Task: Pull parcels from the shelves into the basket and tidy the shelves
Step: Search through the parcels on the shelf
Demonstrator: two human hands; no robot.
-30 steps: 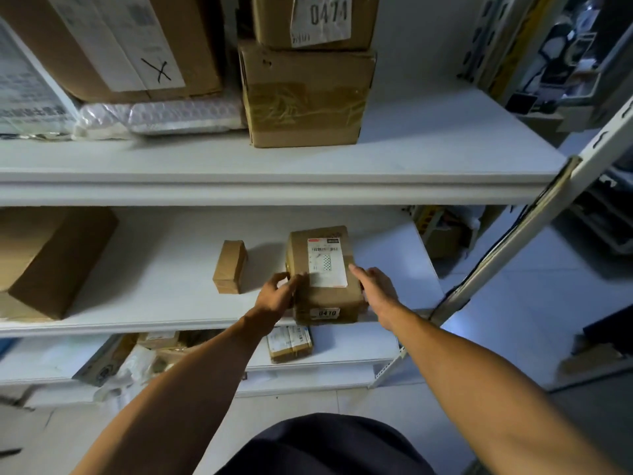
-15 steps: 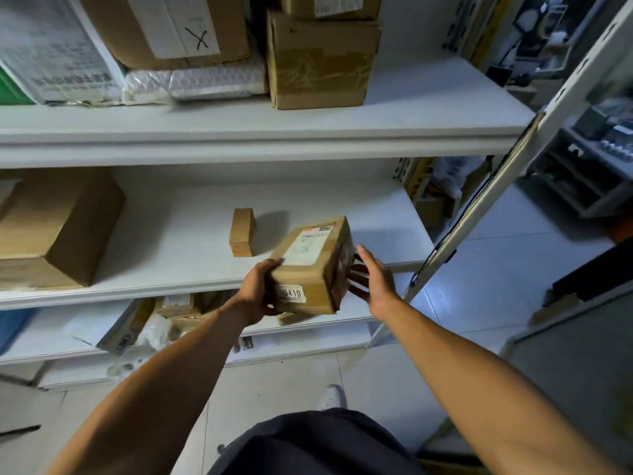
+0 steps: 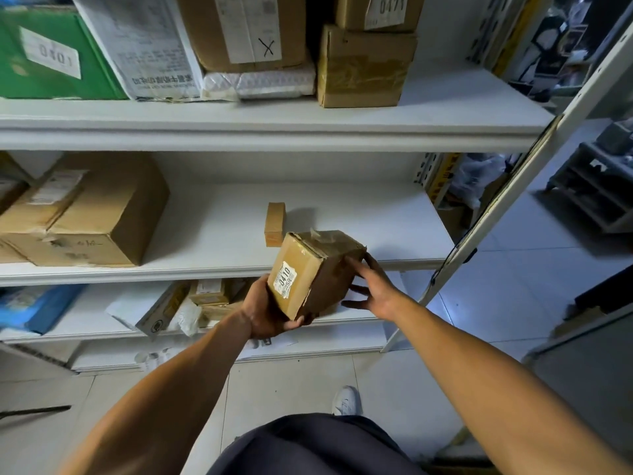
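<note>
Tilting brown taped parcel, "0410" label

Dim, cool light here, seemingly from overhead and to the right, since the small box on the middle shelf casts a soft shadow to its right. The top shelf shows pale and evenly lit, while the lower shelf sinks into murk. A bluish bright patch glares off the floor at right. Wide-angle bend is strong: the upright post leans hard, shelf edges bow. Labels up top smear with motion blur, and the far right background is soft, possibly out of focus. The parcel label reads sharp enough.
</note>
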